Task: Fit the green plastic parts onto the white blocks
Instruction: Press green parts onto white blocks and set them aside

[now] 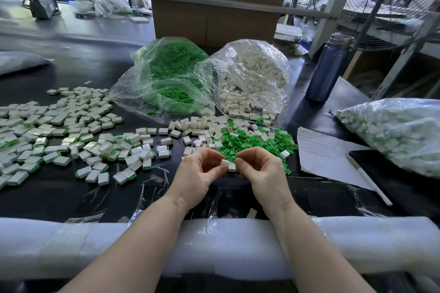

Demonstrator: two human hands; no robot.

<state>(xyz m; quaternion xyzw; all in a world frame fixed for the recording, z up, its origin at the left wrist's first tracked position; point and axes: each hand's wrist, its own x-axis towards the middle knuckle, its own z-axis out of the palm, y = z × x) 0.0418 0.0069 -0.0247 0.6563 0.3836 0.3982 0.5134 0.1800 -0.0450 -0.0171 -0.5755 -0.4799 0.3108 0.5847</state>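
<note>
My left hand (198, 169) and right hand (258, 169) each pinch a white block (228, 164) above the black worktop (59, 195); loose green parts (247, 143) lie just beyond, cardboard boxes (214, 19) behind.

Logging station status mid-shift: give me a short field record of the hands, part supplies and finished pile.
left hand: pinches a small white plastic block
right hand: pinches a second white block
loose green plastic parts: heaped just beyond the hands
clear bag of green parts: open, centre
clear bag of white blocks: open, spilling
fitted white-and-green blocks: spread at left
</note>
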